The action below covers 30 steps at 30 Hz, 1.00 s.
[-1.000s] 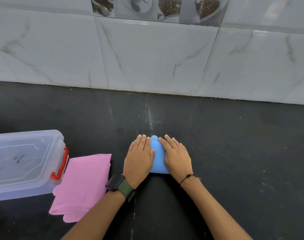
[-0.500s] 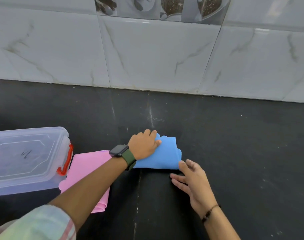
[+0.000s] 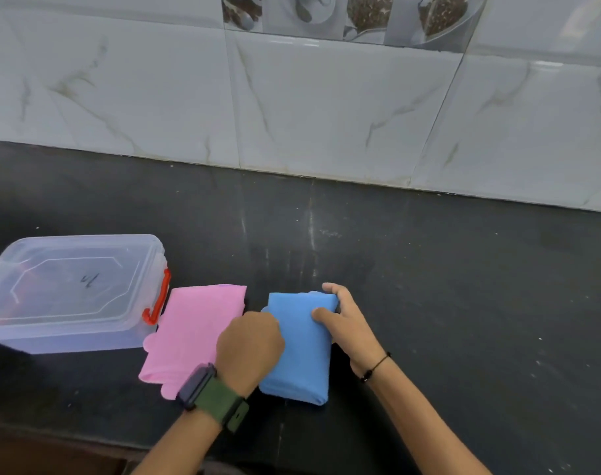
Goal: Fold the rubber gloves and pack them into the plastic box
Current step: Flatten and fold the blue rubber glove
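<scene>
**Folded blue glove held at both sides, box lid closed**

While no brand or printed label can be read anywhere, a small dark handwritten mark sits on the lid of the plastic box (image 3: 69,289); it is too loose a scrawl to read as a letter or number. That box is clear, stands at the left of the dark countertop (image 3: 463,303), has its lid on, and carries a red latch (image 3: 157,299) on its right end. Faint reddish shapes show through the clear wall at its left side, but what they are cannot be told.

Just beside the latch lies the pink glove (image 3: 193,337), folded flat, its scalloped finger ends pointing toward the person. Right of it, close but apart at the top edge, lies the blue glove (image 3: 299,354), folded into a thick rectangle on the countertop.

The left hand (image 3: 249,347), wearing a dark watch on a green strap (image 3: 213,392), is curled at the blue glove's left edge and appears to grip it, though its fingertips are hidden. The right hand (image 3: 347,323), with a thin black bracelet (image 3: 374,366) at the wrist, pinches the far right corner, thumb on top and fingers round the edge.

Grey marbled wall tiles (image 3: 326,108) rise behind the countertop.
</scene>
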{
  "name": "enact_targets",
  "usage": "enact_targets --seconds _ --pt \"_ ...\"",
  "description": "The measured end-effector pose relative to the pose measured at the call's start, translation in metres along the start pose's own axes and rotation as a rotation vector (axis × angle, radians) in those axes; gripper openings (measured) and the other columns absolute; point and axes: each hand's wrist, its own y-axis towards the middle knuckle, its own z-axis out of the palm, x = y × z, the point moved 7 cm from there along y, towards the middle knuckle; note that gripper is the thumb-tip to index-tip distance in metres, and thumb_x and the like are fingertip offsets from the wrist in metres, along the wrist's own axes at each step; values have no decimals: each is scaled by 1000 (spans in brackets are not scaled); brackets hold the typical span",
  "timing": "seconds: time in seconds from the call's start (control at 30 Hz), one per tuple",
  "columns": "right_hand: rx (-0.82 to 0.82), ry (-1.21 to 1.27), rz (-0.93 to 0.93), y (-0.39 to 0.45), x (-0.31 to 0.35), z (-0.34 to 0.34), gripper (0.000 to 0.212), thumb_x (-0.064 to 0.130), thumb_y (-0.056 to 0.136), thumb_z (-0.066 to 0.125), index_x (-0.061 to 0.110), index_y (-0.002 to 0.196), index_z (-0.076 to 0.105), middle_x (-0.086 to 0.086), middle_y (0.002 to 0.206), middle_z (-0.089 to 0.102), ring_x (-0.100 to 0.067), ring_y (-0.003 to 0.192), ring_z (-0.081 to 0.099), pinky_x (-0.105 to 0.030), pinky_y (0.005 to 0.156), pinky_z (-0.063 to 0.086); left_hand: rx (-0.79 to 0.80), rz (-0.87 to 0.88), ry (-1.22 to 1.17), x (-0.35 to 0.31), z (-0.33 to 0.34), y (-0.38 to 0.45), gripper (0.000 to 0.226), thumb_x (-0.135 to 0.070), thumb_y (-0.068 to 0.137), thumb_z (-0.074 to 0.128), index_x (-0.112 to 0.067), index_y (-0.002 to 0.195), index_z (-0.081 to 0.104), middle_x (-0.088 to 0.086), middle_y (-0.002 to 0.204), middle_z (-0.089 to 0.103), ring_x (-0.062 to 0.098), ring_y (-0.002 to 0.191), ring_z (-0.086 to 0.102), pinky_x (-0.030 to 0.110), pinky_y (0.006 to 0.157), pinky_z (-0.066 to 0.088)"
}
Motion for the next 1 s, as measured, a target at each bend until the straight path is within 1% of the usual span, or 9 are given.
enact_targets --seconds 0.1,0.27,0.37,0.47,0.53,0.63,0.73,0.87,1.0 --pt "19 5 13 2 -1 11 48 21 81 55 30 126 41 2 117 54 -14 100 58 -28 78 52 -41 -36 -55 9 4 -17 27 -18 94 34 -9 94 60 11 106 63 31 97 59 30 69 37" --pt "82 84 -61 3 5 24 12 20 81 58 20 93 62 -3 98 69 -14 83 65 -29 69 53 -166 -87 -178 19 8 -34 29 -25 98 30 -11 96 55 7 98 66 27 90 62 32 68 39" --pt "52 50 -79 3 6 24 33 35 81 61 3 84 57 -7 82 64 -14 72 59 -31 65 49 -238 -102 -176 18 13 -39 32 -30 99 25 -15 100 53 1 97 65 20 86 62 27 65 37" --pt "-95 -239 -153 5 13 20 46 44 83 59 12 61 36 3 65 45 -9 59 41 -18 55 36 -219 -120 -93 18 18 -39 31 -29 101 21 -16 107 48 -2 98 65 16 86 63 24 63 33" --pt "-193 -498 -225 6 22 20 47 46 85 56 16 58 31 3 72 43 -11 65 42 -21 55 35 -186 -131 -51 18 21 -39 28 -26 101 21 -15 114 43 -1 100 66 17 88 63 25 62 33" --pt "-270 -844 -267 3 30 23 37 50 88 47 15 95 56 -2 107 49 -18 100 47 -30 75 45 -165 -120 -33 15 23 -39 25 -23 100 25 -12 119 36 1 100 66 19 86 65 28 61 37" --pt "-277 -989 -376 -4 34 28 53 44 94 38 19 140 35 -2 142 39 -21 130 34 -36 104 32 -164 -95 -2 8 20 -39 39 -16 97 33 -7 133 23 6 106 65 23 89 65 30 66 42" --pt "-102 -1134 -552 -16 33 55 52 42 97 28 28 147 21 -5 159 12 -26 146 2 -51 116 3 -178 -42 25 3 15 -39 51 -23 97 33 -14 141 10 8 107 63 24 90 64 31 69 44" --pt "-5 -1183 -529 -13 18 62 46 45 98 21 42 144 19 0 160 1 -25 146 -10 -53 115 -4 -171 17 71 -2 14 -40 48 -27 98 32 -14 141 14 4 103 63 20 86 64 28 66 43"
